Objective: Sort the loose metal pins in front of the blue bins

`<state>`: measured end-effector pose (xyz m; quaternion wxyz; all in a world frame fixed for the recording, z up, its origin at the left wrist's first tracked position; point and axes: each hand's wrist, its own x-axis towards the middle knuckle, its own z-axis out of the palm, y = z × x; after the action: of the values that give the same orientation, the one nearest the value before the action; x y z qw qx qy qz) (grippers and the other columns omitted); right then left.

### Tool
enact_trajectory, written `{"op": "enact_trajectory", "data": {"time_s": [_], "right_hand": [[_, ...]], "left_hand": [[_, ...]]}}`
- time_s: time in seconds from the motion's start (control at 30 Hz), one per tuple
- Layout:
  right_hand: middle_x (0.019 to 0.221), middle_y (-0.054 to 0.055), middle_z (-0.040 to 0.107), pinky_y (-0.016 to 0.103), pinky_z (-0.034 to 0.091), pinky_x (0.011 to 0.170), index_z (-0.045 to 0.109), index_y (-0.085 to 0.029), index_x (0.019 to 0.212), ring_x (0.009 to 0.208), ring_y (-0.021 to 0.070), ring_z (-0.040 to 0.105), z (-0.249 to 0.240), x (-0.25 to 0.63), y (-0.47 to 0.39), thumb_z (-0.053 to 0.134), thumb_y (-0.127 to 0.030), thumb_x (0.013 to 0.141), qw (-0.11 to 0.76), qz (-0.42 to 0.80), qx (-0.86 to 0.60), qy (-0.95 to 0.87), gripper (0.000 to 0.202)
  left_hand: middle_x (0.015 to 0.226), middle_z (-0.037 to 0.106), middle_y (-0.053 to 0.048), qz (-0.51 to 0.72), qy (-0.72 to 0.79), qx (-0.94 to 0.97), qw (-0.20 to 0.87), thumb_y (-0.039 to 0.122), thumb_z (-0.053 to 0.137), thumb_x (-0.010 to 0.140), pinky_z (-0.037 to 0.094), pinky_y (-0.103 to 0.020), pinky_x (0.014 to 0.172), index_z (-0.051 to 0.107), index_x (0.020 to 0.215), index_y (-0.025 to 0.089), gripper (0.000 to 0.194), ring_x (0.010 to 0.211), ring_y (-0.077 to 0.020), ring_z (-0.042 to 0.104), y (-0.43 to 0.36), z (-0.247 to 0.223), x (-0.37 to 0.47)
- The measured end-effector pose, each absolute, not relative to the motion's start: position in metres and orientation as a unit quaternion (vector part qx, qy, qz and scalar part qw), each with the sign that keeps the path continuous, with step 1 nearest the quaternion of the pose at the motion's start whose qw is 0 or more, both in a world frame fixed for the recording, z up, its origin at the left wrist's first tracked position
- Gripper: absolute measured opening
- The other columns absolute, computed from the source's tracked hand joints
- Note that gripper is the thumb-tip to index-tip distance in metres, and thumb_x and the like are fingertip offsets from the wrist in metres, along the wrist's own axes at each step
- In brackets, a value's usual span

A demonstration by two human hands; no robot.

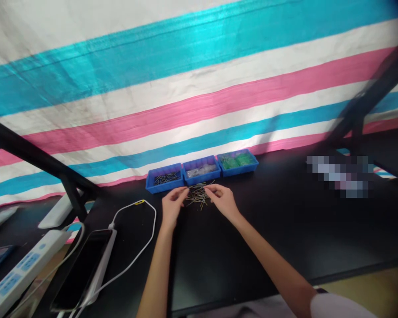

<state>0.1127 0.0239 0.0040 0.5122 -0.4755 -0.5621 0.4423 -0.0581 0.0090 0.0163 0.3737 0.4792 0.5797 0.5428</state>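
Fingertips of both hands pinch at a loose pile of thin metal pins (197,195) on the black table (285,221) — left hand (173,204) at its left edge, right hand (223,199) at its right. Three blue trays (201,170) sit just beyond — far side.

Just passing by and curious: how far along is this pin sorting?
Some pins already lie in the left blue tray. Both the left hand and right hand are picking at the loose pile of pins on the black table; that pile remains.
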Motion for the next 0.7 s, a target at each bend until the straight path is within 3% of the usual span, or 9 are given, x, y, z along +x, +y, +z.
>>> {"op": "enact_trajectory", "data": {"time_s": [0.13, 0.37, 0.7], "right_hand": [[0.076, 0.004, 0.065, 0.022, 0.045, 0.047, 0.067, -0.016, 0.090, 0.050, 0.0102, 0.054, 0.004, 0.115, 0.024, 0.056, -0.034, 0.076, 0.511, 0.424, -0.487, -0.567, 0.026], [0.074, 0.000, 0.063, 0.022, 0.046, 0.048, 0.062, -0.020, 0.101, 0.047, 0.0086, 0.052, 0.004, 0.115, 0.023, 0.054, -0.033, 0.077, 0.491, 0.410, -0.504, -0.581, 0.029], [0.075, -0.001, 0.062, 0.023, 0.048, 0.055, 0.055, -0.023, 0.110, 0.051, 0.0094, 0.053, -0.001, 0.115, 0.020, 0.053, -0.031, 0.078, 0.469, 0.371, -0.518, -0.612, 0.034]], "left_hand": [[0.087, 0.067, -0.011, 0.603, 0.609, 0.389, 0.339, 0.041, 0.069, 0.062, 0.037, -0.017, 0.043, 0.064, 0.100, 0.011, 0.049, 0.068, -0.0156, 0.062, 0.016, 0.015, -0.081], [0.082, 0.068, -0.009, 0.668, 0.590, 0.304, 0.336, 0.038, 0.072, 0.058, 0.037, -0.017, 0.041, 0.066, 0.099, 0.011, 0.049, 0.049, -0.0073, 0.055, 0.016, 0.019, -0.080], [0.126, 0.052, -0.014, 0.636, 0.522, 0.384, 0.419, 0.030, 0.069, 0.066, 0.041, -0.015, 0.040, 0.051, 0.123, 0.017, 0.061, 0.085, -0.0207, 0.064, 0.020, 0.018, -0.073]]}}
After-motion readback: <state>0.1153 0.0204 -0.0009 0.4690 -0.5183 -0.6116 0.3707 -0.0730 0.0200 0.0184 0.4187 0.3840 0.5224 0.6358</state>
